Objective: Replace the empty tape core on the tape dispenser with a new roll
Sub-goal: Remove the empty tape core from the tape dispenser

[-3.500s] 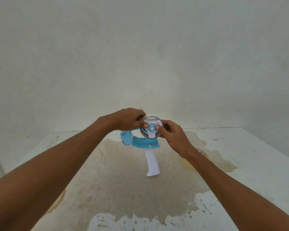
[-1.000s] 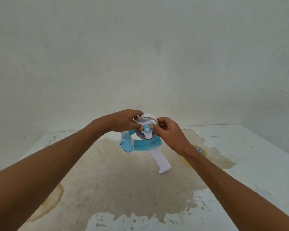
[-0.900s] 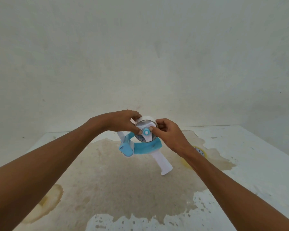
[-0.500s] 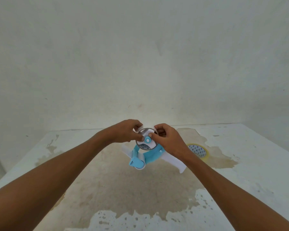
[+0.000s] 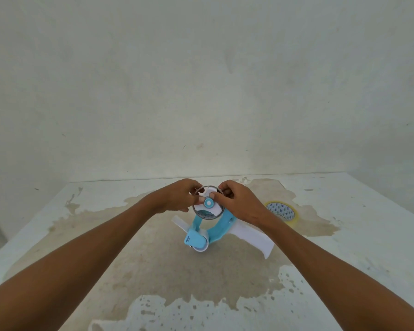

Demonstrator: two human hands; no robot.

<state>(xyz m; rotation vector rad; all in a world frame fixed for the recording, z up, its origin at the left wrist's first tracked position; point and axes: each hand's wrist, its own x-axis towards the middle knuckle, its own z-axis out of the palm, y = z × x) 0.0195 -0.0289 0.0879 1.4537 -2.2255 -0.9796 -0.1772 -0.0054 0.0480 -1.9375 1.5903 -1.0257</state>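
Pinching the empty core (image 5: 204,214) from both sides: left hand (image 5: 177,199) curled onto the left rim, right hand (image 5: 239,204) curled onto the right rim, both thumbs pressed close to the blue cap (image 5: 208,202) at the centre. Not yet off the tape dispenser (image 5: 221,226), judging by the ring seated around the hub (image 5: 215,211). Held low over the stained table (image 5: 344,259); hard to tell whether touching the surface at the roller end (image 5: 196,240) or hovering just above. Tilted rather than upright, long axis running roughly across the view, from the white handle (image 5: 253,237) at the right, under the right wrist, to the roller end at the lower left; hub face turned up toward the camera, handle pointing right and back toward the viewer. Likely trouble from here: pulling harder on one rim than the other and cocking the ring on the hub, so jamming instead of sliding off; squeezing the thin ring out of round and binding it tighter; with no grip on handle or frame, dragging the whole dispenser along or letting it twist and drop onto the table; brushing a finger against the cutter, not clearly visible here. Better, probably, to steady the frame with one hand and draw the ring straight along the hub's axis. Lying flat on the table just beyond the right hand: new roll (image 5: 282,212), untouched, within easy reach for the next step.
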